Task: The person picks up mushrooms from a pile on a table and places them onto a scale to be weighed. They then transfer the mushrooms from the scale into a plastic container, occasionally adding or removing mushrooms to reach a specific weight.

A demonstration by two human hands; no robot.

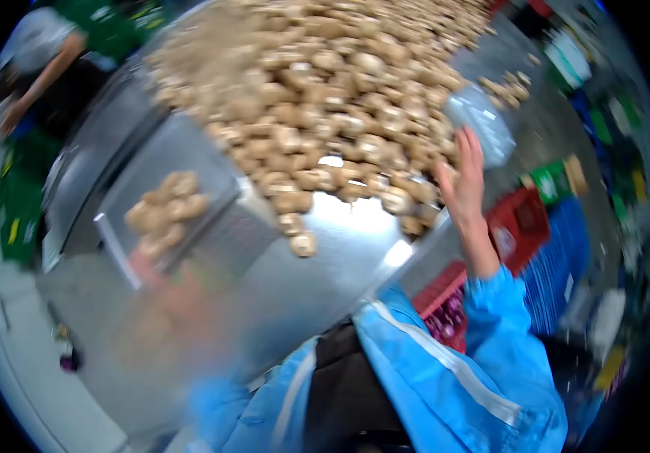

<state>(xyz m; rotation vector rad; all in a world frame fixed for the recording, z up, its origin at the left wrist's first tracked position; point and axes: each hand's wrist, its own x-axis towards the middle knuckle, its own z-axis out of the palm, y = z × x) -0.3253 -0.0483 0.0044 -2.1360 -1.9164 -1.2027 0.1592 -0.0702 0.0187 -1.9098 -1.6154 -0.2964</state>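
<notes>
2 hands are up at the mushroom heap (340, 90), which spreads across a steel surface (340, 249). The right hand (462, 177) is raised at the heap's right edge with its fingers spread apart and nothing in them, the palm facing the mushrooms and the fingertips close to the outermost ones. The left hand (155, 275) is a pink blur below and left of the heap, against the near end of a metal tray (117, 253); the blur hides whether its fingers are clamped on the tray or only lie against it. The tray sits just left of the heap's lower edge and holds a small clump of mushrooms (165, 211). 1 loose mushroom (304, 243) lies on bare steel just below the heap, apart from the rest. A clear plastic bag (482, 121) lies at the heap's right side, just above the right hand. A red crate (521, 223) stands off the surface, to the lower right of the heap and beyond the right forearm. Well to the upper left of the heap, a co-worker's arm (38, 83) shows, too blurred to say what it touches.
</notes>
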